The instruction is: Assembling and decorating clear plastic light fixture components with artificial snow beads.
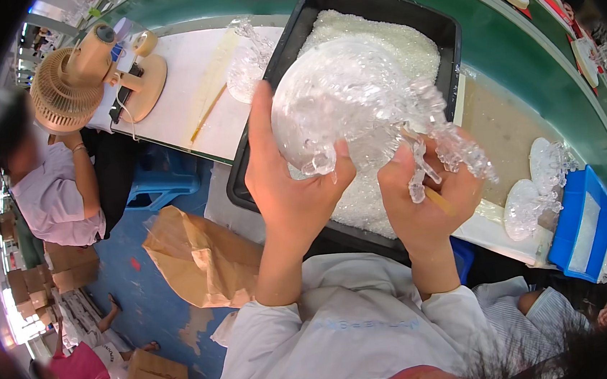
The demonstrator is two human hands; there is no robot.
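Item held: one clear ornament [339, 100], a round disc with a moulded, branching figure, located above a black tray [454, 46] of clear granules [410, 46]. The left hand [293, 194] grips the disc's edge, thumb in front, index finger extended along the rim. The right hand [431, 203] has its fingers closed about the branching end, a thin yellowish stick [437, 201] tucked within the same grip. Whether the ornament touches the granules cannot be told.

Risks, as judged: the disc looks smooth and could slip if the left thumb eases. The slender projections at the right could snap under uneven squeezing or twisting between the hands. The stick, sharing that grip, could scratch the clear face or drop into the tray. Tilting might shed any loose granules onto the surface [482, 130].

Adjacent: similar clear pieces [523, 210] stand beside a blue bin [567, 220] at right; a sweeping elbow could knock them. A fan [63, 88] stands at left; strong airflow could scatter light granules.
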